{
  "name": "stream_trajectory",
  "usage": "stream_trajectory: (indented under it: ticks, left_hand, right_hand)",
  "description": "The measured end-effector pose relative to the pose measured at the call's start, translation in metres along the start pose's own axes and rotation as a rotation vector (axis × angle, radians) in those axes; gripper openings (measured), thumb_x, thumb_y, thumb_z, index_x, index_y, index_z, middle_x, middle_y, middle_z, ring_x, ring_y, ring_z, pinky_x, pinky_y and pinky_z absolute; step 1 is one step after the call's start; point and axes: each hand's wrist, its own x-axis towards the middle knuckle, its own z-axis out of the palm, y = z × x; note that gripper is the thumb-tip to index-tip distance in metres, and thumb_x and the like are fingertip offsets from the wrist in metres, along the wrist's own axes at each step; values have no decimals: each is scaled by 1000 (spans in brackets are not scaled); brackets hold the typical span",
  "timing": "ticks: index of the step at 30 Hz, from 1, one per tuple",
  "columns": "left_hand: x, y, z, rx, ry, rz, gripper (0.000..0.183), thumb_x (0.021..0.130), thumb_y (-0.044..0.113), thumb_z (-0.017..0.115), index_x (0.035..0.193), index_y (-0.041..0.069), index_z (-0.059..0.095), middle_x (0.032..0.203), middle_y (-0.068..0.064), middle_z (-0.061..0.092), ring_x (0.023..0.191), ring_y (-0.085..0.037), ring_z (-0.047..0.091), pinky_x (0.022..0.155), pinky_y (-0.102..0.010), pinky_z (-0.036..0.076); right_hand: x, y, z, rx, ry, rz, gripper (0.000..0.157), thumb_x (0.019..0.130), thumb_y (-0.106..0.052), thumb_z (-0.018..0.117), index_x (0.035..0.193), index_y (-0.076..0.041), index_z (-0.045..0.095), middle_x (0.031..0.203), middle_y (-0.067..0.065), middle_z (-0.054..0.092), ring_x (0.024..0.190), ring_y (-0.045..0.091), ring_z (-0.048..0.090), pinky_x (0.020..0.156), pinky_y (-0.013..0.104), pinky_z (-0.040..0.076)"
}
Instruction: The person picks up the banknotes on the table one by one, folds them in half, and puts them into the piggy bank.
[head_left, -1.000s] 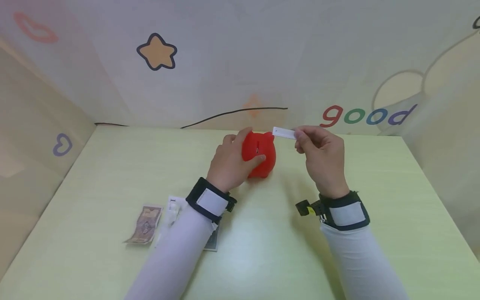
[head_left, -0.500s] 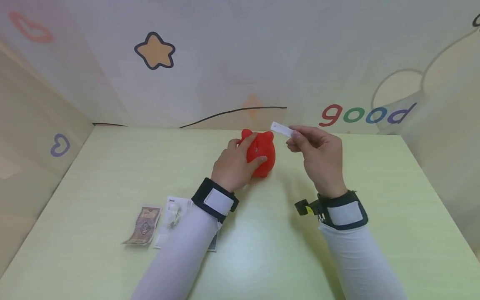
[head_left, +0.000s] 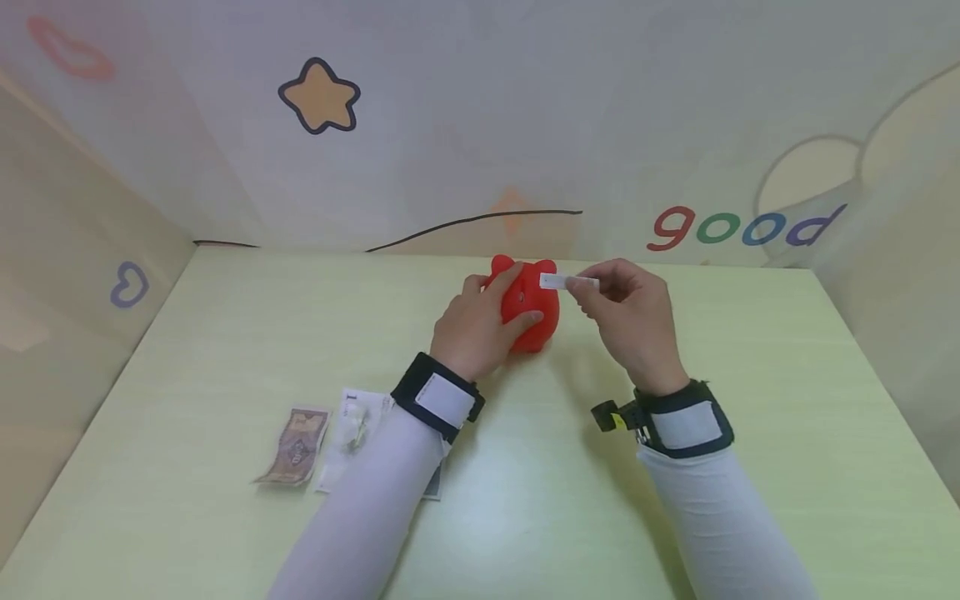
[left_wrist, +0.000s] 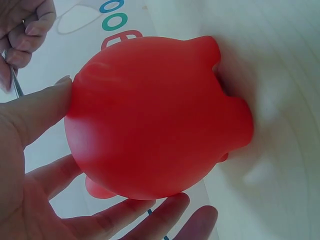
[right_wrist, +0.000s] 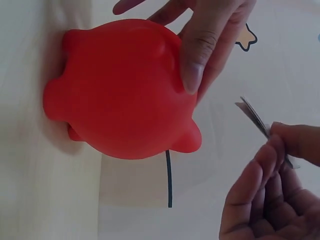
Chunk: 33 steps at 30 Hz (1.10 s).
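In the head view a red piggy bank stands upright near the back of the table, its narrow slot facing up. My left hand grips it from the left, thumb across the top and fingers round the far side; the left wrist view shows its smooth red belly and short feet. My right hand pinches a narrow folded banknote between thumb and fingers. That note overlaps the bank's right side in the head view, while the right wrist view shows its layered edge apart from the bank.
On the table's left lie a brown banknote with a curled corner and a pale banknote, partly covered by my left sleeve. A dark-edged note peeks out from under that forearm. The patterned wall rises behind the table.
My right hand has moved left, bringing the folded banknote over the bank's right side; the note tilted up, then levelled again. My left hand keeps its grip on the piggy bank.
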Motion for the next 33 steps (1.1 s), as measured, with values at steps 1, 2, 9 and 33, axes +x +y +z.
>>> stream_trajectory:
  ticks: [1,2,9,33]
  left_hand:
    - [0,0,0,-1,-2,0,72,86,49,67,148,30,36,132,-15,46,108,-29,50,76,-44,58]
    - [0,1,-1,-1,-4,-1,72,86,49,67,148,30,36,132,-14,46,107,-28,50,76,-44,58]
    - [0,2,-3,32,-9,2,74,86,49,68,149,30,35,130,-14,47,102,-26,51,76,-44,58]
    - [-1,-4,-4,56,-7,23,72,86,48,67,148,28,36,127,-12,48,95,-25,52,71,-41,59]
  right_hand:
    - [0,0,1,-2,-11,1,30,90,-37,67,108,-12,66,90,6,67,77,21,60,64,29,52]
    - [0,1,2,-2,-22,2,29,91,-36,67,107,-12,65,89,7,66,76,22,60,64,29,52]
    - [1,4,12,-9,-59,-1,26,92,-28,66,110,-9,64,92,9,68,74,22,62,65,27,54]
    - [21,-15,40,-225,-82,-100,45,80,-12,74,121,-8,55,71,10,59,65,23,53,57,33,53]
